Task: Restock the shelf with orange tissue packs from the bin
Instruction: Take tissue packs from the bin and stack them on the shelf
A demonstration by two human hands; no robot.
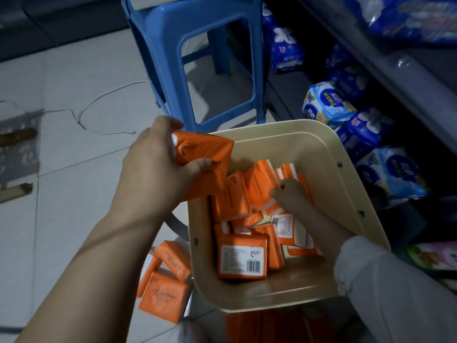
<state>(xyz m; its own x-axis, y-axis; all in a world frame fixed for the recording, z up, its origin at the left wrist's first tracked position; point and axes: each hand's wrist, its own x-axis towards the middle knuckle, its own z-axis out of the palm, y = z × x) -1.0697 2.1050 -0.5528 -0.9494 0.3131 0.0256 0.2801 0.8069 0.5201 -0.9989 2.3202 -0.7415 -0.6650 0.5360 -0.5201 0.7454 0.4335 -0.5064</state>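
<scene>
While our left hand [153,169] grips orange tissue packs [207,149] over the bin [351,186] rim, our right hand [291,196], nearer the shelf [385,68], touches loose packs [242,258] inside; its grasp cannot be told.

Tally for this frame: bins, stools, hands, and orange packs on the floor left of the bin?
Bins: 1
Stools: 1
Hands: 2
Packs left of the bin: 3
Total: 7
</scene>
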